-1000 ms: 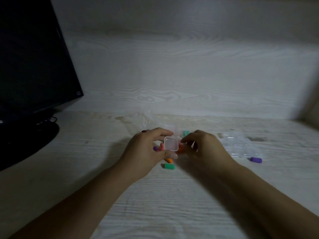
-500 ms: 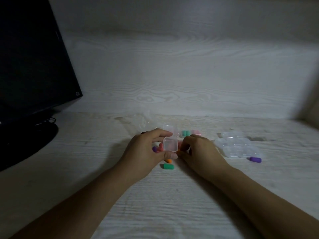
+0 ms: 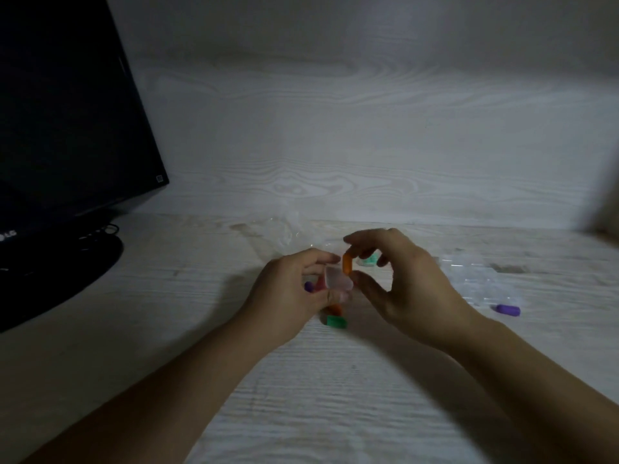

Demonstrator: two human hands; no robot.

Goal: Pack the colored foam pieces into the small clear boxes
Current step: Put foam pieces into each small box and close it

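- Early in packing: right hand (image 3: 402, 279) pinches an orange foam piece (image 3: 347, 264) between forefinger and thumb, just above the small clear box (image 3: 338, 280); piece not in yet.
- Left hand (image 3: 288, 293) grips that box, fingers curled round it, centre of the table (image 3: 335, 396).
- Left to pack: green piece (image 3: 335, 321) near the hands, purple piece (image 3: 508, 310) at right, more partly hidden.
- Spare clear boxes (image 3: 482, 279) clustered right; contents can't tell.
- Foam: short, rounded, matte cylinders. Boxes: rigid, see-through, square. Table: pale wood grain.

Both hands (image 3: 348, 283) raised together, fingers pinched.
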